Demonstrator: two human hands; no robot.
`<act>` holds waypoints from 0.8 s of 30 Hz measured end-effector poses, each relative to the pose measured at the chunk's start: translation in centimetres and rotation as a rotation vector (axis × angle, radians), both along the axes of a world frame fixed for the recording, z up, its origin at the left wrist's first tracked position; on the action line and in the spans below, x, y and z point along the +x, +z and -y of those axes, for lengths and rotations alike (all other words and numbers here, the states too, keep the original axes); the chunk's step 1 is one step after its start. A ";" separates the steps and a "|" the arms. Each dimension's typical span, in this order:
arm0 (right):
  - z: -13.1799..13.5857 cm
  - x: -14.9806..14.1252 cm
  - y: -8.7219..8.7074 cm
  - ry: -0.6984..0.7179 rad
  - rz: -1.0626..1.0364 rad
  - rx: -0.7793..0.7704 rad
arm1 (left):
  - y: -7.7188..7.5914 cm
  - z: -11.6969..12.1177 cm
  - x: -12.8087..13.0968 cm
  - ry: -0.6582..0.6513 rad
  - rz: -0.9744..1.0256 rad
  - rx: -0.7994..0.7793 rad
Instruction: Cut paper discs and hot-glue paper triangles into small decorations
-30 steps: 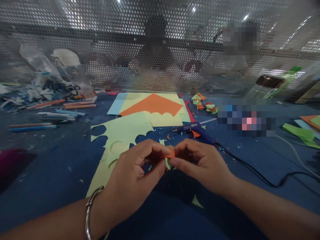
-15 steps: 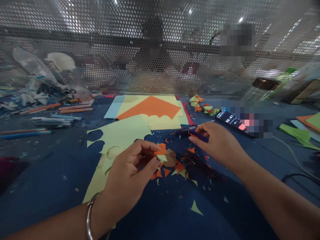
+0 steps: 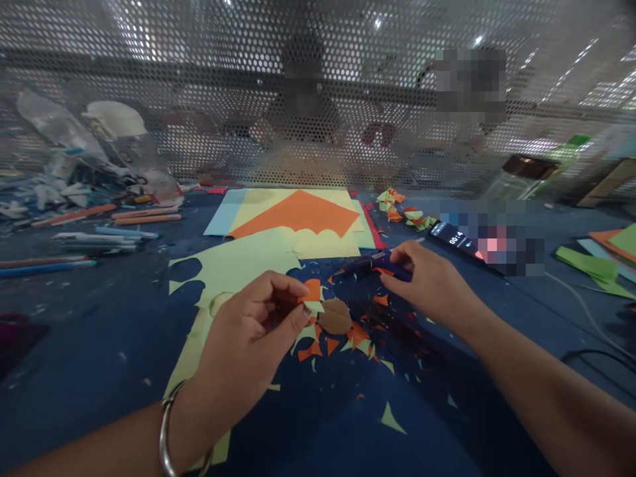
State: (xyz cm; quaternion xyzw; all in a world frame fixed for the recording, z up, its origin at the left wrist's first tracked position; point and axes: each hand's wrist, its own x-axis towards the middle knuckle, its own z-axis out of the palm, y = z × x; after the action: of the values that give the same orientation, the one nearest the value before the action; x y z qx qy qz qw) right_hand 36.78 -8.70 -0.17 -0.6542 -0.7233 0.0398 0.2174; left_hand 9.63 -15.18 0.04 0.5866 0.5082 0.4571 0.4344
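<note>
My left hand [image 3: 253, 331] is closed in a pinch on small paper pieces [image 3: 312, 291], one orange and one pale green. Just right of its fingertips, a round brown disc [image 3: 335, 317] lies among orange and green paper scraps [image 3: 356, 334]. My right hand [image 3: 427, 285] has its thumb and fingers around the right end of a dark blue, slim, pointed tool [image 3: 360, 264], its tip facing left. What kind of tool it is I cannot make out for certain. Partly beneath my left hand lies a pale green sheet [image 3: 238, 258] with rounded cut-outs.
Behind lie an orange sheet [image 3: 303, 212] and other coloured sheets. Crumpled paper pieces [image 3: 417, 218] and a phone [image 3: 454, 238] are at the back right. Pens [image 3: 144, 215] and a bottle [image 3: 154, 165] stand or lie left. A perforated metal screen [image 3: 223, 132] bounds the back.
My left hand has shifted slightly left with the paper pieces, leaving more of the brown disc in sight. The dark tool in my right hand has turned slightly and shows more clearly.
</note>
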 end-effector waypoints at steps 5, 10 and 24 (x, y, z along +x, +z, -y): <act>0.9 -0.2 0.8 0.038 -0.074 0.141 | 0.1 -0.2 -0.1 0.022 0.013 -0.045; 2.3 -0.7 1.9 0.054 -0.108 0.290 | 0.3 -0.8 -0.1 0.047 -0.040 -0.029; 4.1 -2.0 2.7 0.236 -0.023 0.594 | 0.4 -0.5 0.4 0.054 -0.016 -0.019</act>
State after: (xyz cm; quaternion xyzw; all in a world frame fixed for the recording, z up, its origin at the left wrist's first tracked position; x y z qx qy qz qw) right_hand 34.81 -12.85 2.56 -0.4732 -0.7718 -0.1407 0.4008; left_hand 10.00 -14.72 0.40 0.5722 0.5317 0.4590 0.4234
